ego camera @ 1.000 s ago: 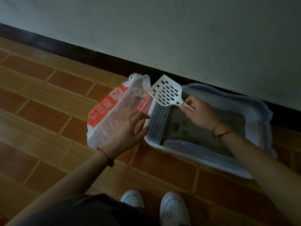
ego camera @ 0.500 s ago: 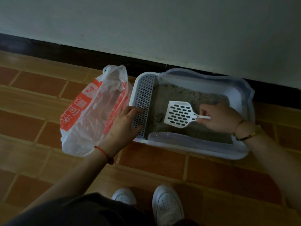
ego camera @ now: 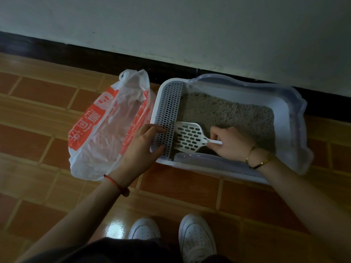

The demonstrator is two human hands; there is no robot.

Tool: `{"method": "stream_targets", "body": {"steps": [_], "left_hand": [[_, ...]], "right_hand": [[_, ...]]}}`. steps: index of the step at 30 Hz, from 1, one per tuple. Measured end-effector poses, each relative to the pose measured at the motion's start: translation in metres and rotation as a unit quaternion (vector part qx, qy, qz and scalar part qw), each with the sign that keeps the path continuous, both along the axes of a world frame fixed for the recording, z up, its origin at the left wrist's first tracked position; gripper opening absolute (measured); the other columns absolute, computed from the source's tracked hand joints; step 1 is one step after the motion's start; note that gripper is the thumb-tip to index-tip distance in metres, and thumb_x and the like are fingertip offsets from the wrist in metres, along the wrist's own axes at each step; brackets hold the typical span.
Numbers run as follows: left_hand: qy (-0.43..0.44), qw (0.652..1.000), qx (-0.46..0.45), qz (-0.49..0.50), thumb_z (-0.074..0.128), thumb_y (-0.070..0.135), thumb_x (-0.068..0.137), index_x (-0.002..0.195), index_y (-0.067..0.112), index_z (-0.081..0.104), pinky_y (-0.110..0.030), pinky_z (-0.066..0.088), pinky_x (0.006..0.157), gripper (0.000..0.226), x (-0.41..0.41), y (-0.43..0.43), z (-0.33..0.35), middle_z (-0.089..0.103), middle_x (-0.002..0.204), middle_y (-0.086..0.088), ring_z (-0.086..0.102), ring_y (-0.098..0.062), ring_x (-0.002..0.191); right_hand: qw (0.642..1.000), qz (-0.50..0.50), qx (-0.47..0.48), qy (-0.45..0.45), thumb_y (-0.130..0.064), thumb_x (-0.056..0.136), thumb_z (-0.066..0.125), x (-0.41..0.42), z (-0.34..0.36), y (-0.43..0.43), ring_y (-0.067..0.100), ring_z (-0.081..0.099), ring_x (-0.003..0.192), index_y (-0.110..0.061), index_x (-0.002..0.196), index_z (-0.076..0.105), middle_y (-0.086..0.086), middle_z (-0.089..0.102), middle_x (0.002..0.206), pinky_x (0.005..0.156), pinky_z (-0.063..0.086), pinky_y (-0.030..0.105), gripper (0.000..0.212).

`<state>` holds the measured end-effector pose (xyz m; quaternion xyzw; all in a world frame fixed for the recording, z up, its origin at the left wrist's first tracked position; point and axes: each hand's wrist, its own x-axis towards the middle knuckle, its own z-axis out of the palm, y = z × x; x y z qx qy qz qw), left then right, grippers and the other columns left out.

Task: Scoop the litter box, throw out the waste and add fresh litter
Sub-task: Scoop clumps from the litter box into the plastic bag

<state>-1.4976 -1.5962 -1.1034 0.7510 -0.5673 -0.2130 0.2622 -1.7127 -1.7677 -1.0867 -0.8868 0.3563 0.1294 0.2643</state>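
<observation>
A white litter box [ego camera: 284, 103] with a clear plastic liner stands on the floor against the wall, holding grey litter [ego camera: 228, 111]. Its left end is a perforated white grid [ego camera: 169, 114]. My right hand [ego camera: 231, 143] grips the handle of a white slotted scoop [ego camera: 190, 137], whose blade lies low in the litter at the box's near left corner. My left hand [ego camera: 144, 147] rests on the box's left rim with fingers spread over the grid. A white and orange plastic bag [ego camera: 106, 130] lies open on the floor just left of the box.
The floor [ego camera: 180, 186] is glossy brown tile. A dark skirting board [ego camera: 95, 56] and a pale wall run behind the box. My two white shoes [ego camera: 195, 238] stand close in front, near the box's front edge.
The scoop was held up over the bag a second ago, then came down into the box and slid left into the near left corner. My left hand moved from the bag onto the box's rim.
</observation>
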Motion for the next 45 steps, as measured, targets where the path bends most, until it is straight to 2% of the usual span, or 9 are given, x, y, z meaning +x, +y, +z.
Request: {"method": "stream_targets", "body": {"steps": [4,9,14,20,25,31,38,41,45], "left_hand": [[0.007,1.0,-0.003,0.006,0.067,0.017,0.086,0.124,0.02,0.057,-0.027,0.046,0.098,0.039,0.002,0.002,0.003,0.051,0.134,-0.002,0.05,-0.015,0.123],[0.007,1.0,-0.006,0.026,0.063,0.02,0.087,0.123,0.021,0.057,-0.021,0.042,0.096,0.037,0.003,0.005,0.008,0.05,0.135,0.001,0.047,-0.009,0.121],[-0.021,0.999,0.005,0.04,0.065,0.016,0.088,0.124,0.018,0.059,-0.011,0.036,0.089,0.037,0.009,0.006,0.01,0.053,0.134,-0.004,0.049,-0.014,0.12],[-0.015,0.998,-0.011,0.065,0.066,0.016,0.087,0.119,0.02,0.061,-0.017,0.041,0.088,0.032,0.014,0.008,0.015,0.057,0.128,-0.004,0.053,-0.014,0.114],[-0.039,0.987,0.007,0.154,0.063,0.02,0.09,0.119,0.019,0.062,-0.019,0.042,0.078,0.029,0.021,0.015,0.016,0.06,0.124,-0.003,0.055,-0.01,0.103],[-0.059,0.976,0.017,0.21,0.057,0.024,0.091,0.118,0.024,0.061,-0.02,0.046,0.08,0.027,0.042,0.04,0.015,0.063,0.12,0.004,0.057,-0.005,0.1],[-0.04,0.969,0.023,0.244,0.056,0.02,0.093,0.119,0.022,0.063,-0.025,0.05,0.085,0.027,0.048,0.063,0.022,0.064,0.122,0.005,0.058,-0.007,0.104],[-0.044,0.965,0.029,0.255,0.056,0.02,0.094,0.119,0.02,0.064,-0.025,0.049,0.085,0.027,0.049,0.071,0.025,0.064,0.122,0.004,0.058,-0.008,0.105],[-0.039,0.963,0.03,0.265,0.056,0.017,0.094,0.119,0.018,0.064,-0.022,0.046,0.083,0.027,0.049,0.079,0.025,0.065,0.122,0.002,0.058,-0.008,0.104]], "right_hand": [[0.999,-0.019,0.043,-0.007,-0.043,0.088,0.06,0.005,-0.008,0.0,0.016,0.061,0.059,-0.025,0.084,0.055,-0.002,0.065,0.069,0.056,0.052,0.035,0.019],[0.994,-0.047,0.092,-0.031,-0.042,0.087,0.061,-0.012,-0.007,-0.012,0.02,0.065,0.057,-0.024,0.082,0.056,0.001,0.069,0.065,0.057,0.055,0.039,0.019],[0.983,-0.109,0.109,-0.099,-0.031,0.089,0.06,-0.037,0.006,-0.029,0.003,0.055,0.042,-0.018,0.081,0.057,0.003,0.065,0.059,0.047,0.043,0.023,0.016],[0.974,-0.145,0.066,-0.16,-0.028,0.091,0.059,-0.031,0.034,-0.031,0.004,0.055,0.042,-0.011,0.084,0.057,0.004,0.065,0.061,0.05,0.047,0.027,0.018],[0.98,-0.098,-0.004,-0.173,-0.032,0.091,0.058,0.001,0.056,-0.02,0.004,0.059,0.049,-0.016,0.086,0.057,-0.003,0.065,0.065,0.05,0.046,0.021,0.017],[0.98,-0.044,0.017,-0.195,-0.034,0.09,0.058,0.055,0.055,-0.008,0.015,0.064,0.06,-0.013,0.09,0.058,0.0,0.065,0.07,0.06,0.057,0.036,0.021],[0.985,0.007,-0.037,-0.168,-0.042,0.09,0.057,0.114,0.039,0.003,0.011,0.062,0.063,-0.018,0.087,0.055,-0.003,0.066,0.075,0.055,0.054,0.029,0.024],[0.984,0.034,-0.071,-0.16,-0.042,0.091,0.055,0.133,0.035,0.011,0.006,0.058,0.061,-0.022,0.087,0.05,-0.006,0.061,0.073,0.048,0.045,0.022,0.021],[0.975,0.092,-0.135,-0.151,-0.04,0.094,0.05,0.152,0.032,0.02,0.006,0.054,0.06,-0.022,0.104,0.049,-0.008,0.057,0.077,0.047,0.039,0.019,0.021]]}}
